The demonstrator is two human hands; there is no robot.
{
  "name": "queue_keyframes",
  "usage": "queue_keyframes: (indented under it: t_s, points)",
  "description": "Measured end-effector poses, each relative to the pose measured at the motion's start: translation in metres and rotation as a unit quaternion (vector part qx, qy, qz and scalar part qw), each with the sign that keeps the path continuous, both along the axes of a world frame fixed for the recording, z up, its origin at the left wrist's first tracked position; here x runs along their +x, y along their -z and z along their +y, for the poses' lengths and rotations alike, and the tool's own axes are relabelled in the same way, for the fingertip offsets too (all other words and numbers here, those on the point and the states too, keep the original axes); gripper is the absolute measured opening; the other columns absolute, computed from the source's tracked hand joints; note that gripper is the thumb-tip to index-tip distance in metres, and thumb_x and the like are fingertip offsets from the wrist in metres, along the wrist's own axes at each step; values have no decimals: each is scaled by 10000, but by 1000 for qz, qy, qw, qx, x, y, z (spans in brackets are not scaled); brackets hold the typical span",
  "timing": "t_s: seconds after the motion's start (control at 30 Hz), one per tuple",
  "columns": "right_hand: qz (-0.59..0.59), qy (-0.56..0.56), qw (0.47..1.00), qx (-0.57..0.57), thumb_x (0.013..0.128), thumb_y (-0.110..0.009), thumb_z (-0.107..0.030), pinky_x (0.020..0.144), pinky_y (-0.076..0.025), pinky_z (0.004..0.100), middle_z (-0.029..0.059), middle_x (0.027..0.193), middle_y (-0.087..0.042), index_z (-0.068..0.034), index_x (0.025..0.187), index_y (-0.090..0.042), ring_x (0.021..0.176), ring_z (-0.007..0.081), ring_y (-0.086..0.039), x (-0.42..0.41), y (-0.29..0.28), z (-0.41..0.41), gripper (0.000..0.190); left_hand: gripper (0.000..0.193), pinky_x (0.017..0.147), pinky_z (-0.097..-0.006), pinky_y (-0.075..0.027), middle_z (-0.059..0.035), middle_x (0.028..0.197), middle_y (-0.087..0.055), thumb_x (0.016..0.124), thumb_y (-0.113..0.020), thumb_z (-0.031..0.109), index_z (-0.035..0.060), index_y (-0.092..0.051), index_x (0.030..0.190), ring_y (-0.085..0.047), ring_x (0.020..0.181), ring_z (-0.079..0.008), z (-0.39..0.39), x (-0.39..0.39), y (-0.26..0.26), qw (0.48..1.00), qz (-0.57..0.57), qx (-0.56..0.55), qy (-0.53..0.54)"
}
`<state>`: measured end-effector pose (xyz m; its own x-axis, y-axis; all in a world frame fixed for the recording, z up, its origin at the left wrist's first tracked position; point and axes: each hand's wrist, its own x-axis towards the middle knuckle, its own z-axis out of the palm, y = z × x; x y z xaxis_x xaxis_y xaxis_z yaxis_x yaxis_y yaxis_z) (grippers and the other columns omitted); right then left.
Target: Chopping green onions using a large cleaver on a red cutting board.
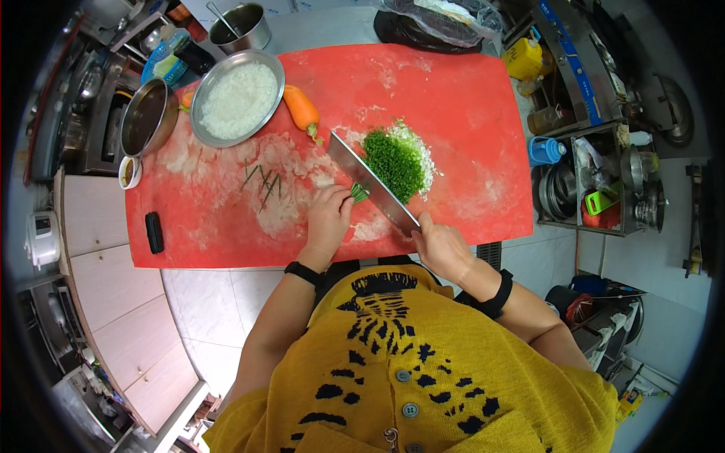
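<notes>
My right hand [444,246] grips a broad-bladed cleaver [374,184] by its handle end. The blade slants up and left across the red cutting board [476,124]. Under my left hand [330,218] is a short bundle of green onion stalks [358,193], held against the blade's left face. On the blade's right side lies a heap of finely chopped green onion [393,164], dark green near the steel and pale white at the far right. A few loose green strips [264,182] lie left of my left hand.
A metal bowl of rice-like white food [241,102] stands at the board's upper left, beside a carrot [301,109]. A pot of dark liquid [148,117], a small white cup [130,172] and a black object [153,233] line the left side. A black plastic bag [425,31] lies behind.
</notes>
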<state>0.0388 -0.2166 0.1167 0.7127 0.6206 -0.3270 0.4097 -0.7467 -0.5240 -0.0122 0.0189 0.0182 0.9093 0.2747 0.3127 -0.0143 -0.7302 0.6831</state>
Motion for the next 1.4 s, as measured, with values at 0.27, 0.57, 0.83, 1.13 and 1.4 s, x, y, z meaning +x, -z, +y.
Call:
queue_keyframes:
  t_s: [0.27,0.57,0.83,1.13,1.4]
  points:
    - [16,-9,1000,-21,950,-514,-137,604,-465,565,287,681,-607,23,987,-422,670,492,-599,1,-1,3,188,106,806,-382,-519,-100,924,-666,758,-702,13,10,-706,864,-614,893,-288,-4,4,3,998,-18,44,34]
    - [4,-1,1000,-16,955,-481,-151,660,-485,564,283,741,-634,34,981,-430,731,476,-624,12,9,17,194,124,834,-391,-501,-121,961,-660,792,-685,18,7,-685,916,-602,936,-309,-6,3,1,999,-8,19,27]
    - [-16,31,999,31,945,-547,-120,593,-453,555,293,702,-606,26,1005,-409,672,490,-594,3,8,3,209,121,830,-422,-480,-140,951,-604,806,-694,55,14,-637,904,-575,928,-341,1,3,4,999,28,3,14]
    - [15,12,1000,-16,951,-501,-149,612,-480,563,272,675,-612,10,953,-432,668,482,-610,-2,-7,3,173,175,849,-419,-479,-140,970,-598,770,-729,76,9,-641,906,-568,955,-336,-5,2,1,998,18,47,36]
    - [23,-12,999,-41,943,-521,-145,613,-473,566,277,696,-618,29,1006,-434,674,482,-610,-2,5,9,205,106,821,-395,-497,-107,932,-631,778,-705,47,14,-668,871,-586,935,-304,-4,3,3,997,0,49,58]
